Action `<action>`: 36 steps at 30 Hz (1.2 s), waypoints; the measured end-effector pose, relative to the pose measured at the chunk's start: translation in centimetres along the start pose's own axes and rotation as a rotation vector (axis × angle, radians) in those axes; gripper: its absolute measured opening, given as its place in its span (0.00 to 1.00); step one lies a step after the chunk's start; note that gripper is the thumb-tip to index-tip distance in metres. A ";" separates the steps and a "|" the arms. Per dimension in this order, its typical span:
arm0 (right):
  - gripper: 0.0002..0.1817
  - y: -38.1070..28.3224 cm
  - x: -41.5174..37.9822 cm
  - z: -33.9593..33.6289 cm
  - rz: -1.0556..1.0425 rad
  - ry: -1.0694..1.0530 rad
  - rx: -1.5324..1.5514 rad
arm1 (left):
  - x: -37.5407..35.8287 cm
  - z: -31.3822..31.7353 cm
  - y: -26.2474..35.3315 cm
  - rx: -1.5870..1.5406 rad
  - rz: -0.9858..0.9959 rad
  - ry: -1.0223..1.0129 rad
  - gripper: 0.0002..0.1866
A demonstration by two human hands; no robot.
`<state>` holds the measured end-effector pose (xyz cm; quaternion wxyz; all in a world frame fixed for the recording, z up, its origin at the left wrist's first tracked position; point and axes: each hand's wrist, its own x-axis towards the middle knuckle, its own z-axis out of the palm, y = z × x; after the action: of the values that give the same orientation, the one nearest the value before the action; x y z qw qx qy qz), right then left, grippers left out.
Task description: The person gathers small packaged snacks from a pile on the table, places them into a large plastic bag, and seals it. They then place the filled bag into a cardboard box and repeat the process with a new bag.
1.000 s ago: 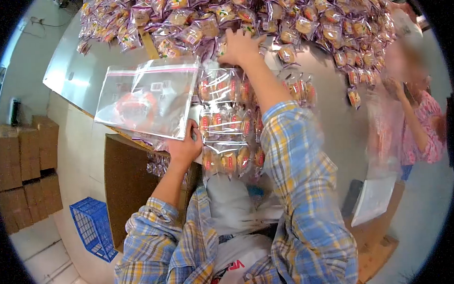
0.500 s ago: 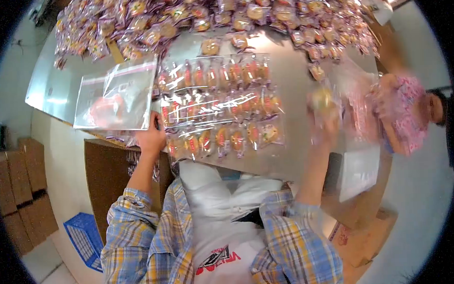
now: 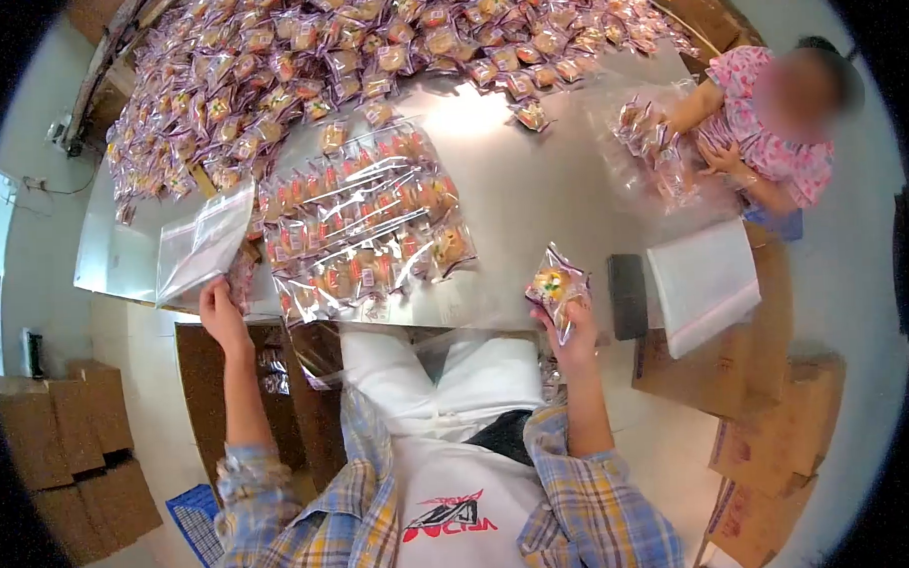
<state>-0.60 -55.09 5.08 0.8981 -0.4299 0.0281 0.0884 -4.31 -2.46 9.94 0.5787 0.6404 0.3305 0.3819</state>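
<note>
From your head camera, looking down: your left hand [image 3: 225, 314], at the table's near left, pinches the lower edge of a clear bag [image 3: 205, 251], which slants up and away from your fingers. Your right hand [image 3: 574, 332] grasps one wrapped pastry [image 3: 557, 284] in crinkled clear and purple film, held up at the table's near edge, right of centre.

Between your hands, nearer the left one, three rows of wrapped pastries [image 3: 357, 222] lie side by side on the metal table [image 3: 532, 206], glossy streaks across them. Behind them, a great heap of the same packs [image 3: 386, 31] fills the far side.

To your right, near the table's edge, sit a dark flat object [image 3: 627, 298] and a pile of flat clear bags [image 3: 707, 280]. Beyond these, a co-worker [image 3: 769, 123] in a pink patterned top has both hands at some packs; their exact grip is unclear.
</note>
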 end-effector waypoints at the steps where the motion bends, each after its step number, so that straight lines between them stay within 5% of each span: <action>1: 0.38 0.0 0.0 0.6 0.001 -0.024 0.041 | -2.5 -0.6 0.6 0.007 0.072 -0.021 0.05; 4: 0.39 0.4 -0.9 1.8 0.079 -0.110 0.090 | -12.4 1.5 1.4 0.095 0.370 -0.170 0.05; 6: 0.39 1.3 -1.4 2.0 0.125 -0.176 0.136 | -18.4 4.4 2.5 0.290 0.413 -0.548 0.00; 8: 0.39 1.9 -1.4 2.3 0.157 -0.254 0.184 | -21.0 8.2 3.6 0.352 0.723 -0.969 0.08; 10: 0.39 1.7 -1.9 2.5 0.228 -0.247 0.175 | -22.3 11.7 2.9 0.312 0.923 -1.111 0.15; 17: 0.38 2.5 -2.6 2.8 0.345 -0.301 -0.028 | -20.5 18.1 2.9 0.770 1.261 -0.913 0.24; 23: 0.32 1.3 -2.4 7.0 0.256 -0.168 -0.062 | -19.3 16.0 0.4 0.558 1.584 -0.795 0.12; 26: 0.30 1.2 -2.9 5.8 0.321 -0.187 0.141 | -20.0 15.7 0.0 0.749 1.155 -1.069 0.15; 32: 0.30 2.8 -4.1 4.8 0.459 -0.209 0.249 | -20.2 18.5 2.3 0.901 1.323 -0.945 0.34; 36: 0.33 3.9 -3.7 6.2 0.495 -0.200 0.390 | -19.0 19.8 0.5 1.051 1.525 -0.883 0.32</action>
<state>-5.10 -48.35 6.47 0.9130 -0.2192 0.0597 0.3388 3.61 -28.61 7.65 -0.1015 0.9361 -0.2813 0.1854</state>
